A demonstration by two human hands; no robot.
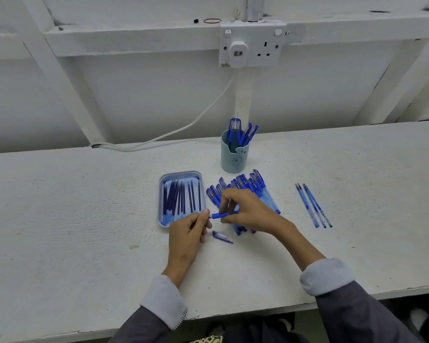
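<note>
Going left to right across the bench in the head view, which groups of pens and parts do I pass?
Tray of refills → heap of capped pens → three uncapped pens. Left out, as overlapping: pen cup, left hand, right hand, the held pen, loose cap.

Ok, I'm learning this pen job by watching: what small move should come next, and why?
Probably the left hand works the tip end of the pen loose while the right hand steadies the barrel. The cap already lies off on the table, the left hand pinches the tip, and the tray of refills sits just beside it.
</note>
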